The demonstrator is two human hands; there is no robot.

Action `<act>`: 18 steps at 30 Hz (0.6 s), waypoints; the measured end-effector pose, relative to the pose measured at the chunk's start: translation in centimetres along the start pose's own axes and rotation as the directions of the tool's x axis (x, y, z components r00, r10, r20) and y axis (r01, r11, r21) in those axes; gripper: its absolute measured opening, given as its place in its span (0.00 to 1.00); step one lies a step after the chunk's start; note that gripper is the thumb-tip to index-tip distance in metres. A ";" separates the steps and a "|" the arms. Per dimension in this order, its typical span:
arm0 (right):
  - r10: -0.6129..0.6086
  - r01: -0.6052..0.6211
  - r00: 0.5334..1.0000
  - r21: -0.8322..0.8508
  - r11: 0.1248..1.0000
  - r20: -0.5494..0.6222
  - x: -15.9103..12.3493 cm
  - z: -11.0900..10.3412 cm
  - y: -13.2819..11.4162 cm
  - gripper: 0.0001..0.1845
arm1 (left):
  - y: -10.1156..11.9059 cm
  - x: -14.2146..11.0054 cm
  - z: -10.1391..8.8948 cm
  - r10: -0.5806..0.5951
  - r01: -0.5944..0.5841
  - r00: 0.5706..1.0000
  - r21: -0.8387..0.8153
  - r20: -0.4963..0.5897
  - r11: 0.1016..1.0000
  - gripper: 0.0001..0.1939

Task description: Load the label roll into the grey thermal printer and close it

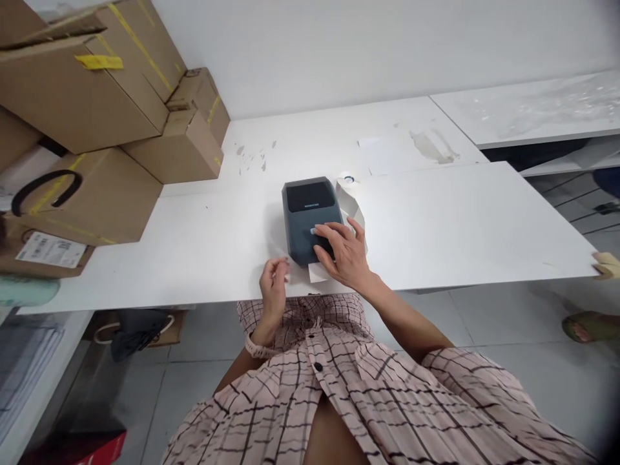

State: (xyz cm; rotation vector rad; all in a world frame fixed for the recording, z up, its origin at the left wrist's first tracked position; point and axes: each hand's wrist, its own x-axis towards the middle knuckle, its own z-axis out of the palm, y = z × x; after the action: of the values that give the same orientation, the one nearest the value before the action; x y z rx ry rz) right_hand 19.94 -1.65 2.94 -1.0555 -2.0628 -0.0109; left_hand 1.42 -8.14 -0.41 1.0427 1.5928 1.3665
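One shirt (271,400) | one left hand (274,284) | right hand (346,255) on one printer (301,223)

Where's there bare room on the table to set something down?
Bare: the right stretch of table, beyond the right hand and paper strip; also between the device and the boxes at left. Crowded: around the device, with the right hand on it, left hand near its front, strip and roll at its right; and the left end, where boxes stack.

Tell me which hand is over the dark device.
The right hand: its fingers spread over the dark device, whereas the left hand, with the pale wristband, is by its front-left corner.
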 end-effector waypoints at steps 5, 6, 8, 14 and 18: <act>0.074 -0.078 0.997 0.130 0.988 0.038 0.0 -0.4 -0.3 0.19 | 1.6 0.8 1.6 0.076 -0.075 0.995 -0.028 0.059 0.997 0.31; 0.127 -0.129 0.992 0.205 0.970 0.021 -0.3 -0.6 -0.2 0.22 | 1.8 0.8 1.9 0.079 -0.076 0.994 -0.046 0.070 0.996 0.33; 0.283 -0.266 0.959 0.365 0.892 0.009 -0.8 -1.0 0.2 0.27 | 1.9 0.7 2.4 0.103 -0.097 0.992 -0.076 0.078 0.992 0.35; 0.504 -0.456 0.854 0.650 0.608 0.129 -0.5 -2.1 1.4 0.35 | 3.2 2.1 2.3 0.235 -0.235 0.972 -0.008 0.008 0.972 0.29; 0.454 -0.418 0.879 0.690 0.591 0.144 2.9 -2.9 2.0 0.41 | 4.3 5.9 2.6 0.250 -0.251 0.968 -0.030 -0.035 0.968 0.25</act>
State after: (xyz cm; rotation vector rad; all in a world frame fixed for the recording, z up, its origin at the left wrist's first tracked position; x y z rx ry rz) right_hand 22.23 0.61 6.22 -0.9980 -1.4701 0.9397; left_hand 2.09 -1.40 3.26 1.2398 1.4917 1.5786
